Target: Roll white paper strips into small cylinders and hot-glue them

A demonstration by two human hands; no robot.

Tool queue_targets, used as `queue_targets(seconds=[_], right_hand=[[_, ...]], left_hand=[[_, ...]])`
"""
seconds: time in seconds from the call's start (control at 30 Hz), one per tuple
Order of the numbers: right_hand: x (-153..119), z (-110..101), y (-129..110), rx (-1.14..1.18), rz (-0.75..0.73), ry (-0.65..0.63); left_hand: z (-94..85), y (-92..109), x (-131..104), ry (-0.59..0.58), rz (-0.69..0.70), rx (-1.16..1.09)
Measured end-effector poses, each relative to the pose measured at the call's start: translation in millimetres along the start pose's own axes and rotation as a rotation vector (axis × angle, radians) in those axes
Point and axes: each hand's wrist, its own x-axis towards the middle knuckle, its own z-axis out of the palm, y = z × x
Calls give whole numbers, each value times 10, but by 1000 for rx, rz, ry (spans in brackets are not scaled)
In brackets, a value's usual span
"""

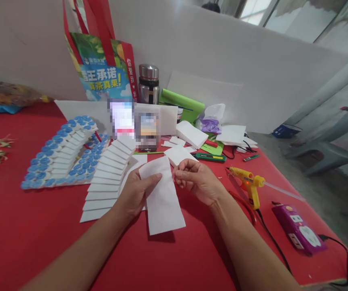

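Observation:
My left hand [136, 192] holds a white rectangular sheet [163, 202] by its upper left edge, thumb on top, above the red table [25, 234]. My right hand [196, 180] pinches the sheet's upper right corner with curled fingers. The sheet tilts down toward me. Just left of my left hand lies a fanned stack of white strips [107, 182], stepped like a staircase. Beyond it stands a stepped white model edged with blue bottle caps [61, 155].
A yellow glue gun [248, 184] rests to the right, its cable running to a purple power strip [298, 228]. Behind are white foam pieces [190, 133], a green cutter [212, 157], a steel flask [149, 83], a red printed bag [104, 68] and a white board wall.

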Motion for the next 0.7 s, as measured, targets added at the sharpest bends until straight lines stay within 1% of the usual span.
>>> queue_targets(seconds=[0.17, 0.33, 0.53, 0.7], right_hand=[[3, 40, 43, -54, -33, 85], [8, 4, 38, -53, -49, 111], [2, 12, 24, -37, -99, 67], [9, 31, 33, 46, -34, -18]], left_hand=[[-1, -10, 19, 73, 15, -28], [-13, -22, 13, 62, -7, -8], [-13, -41, 4, 52, 25, 8], [2, -33, 7, 56, 34, 21]])
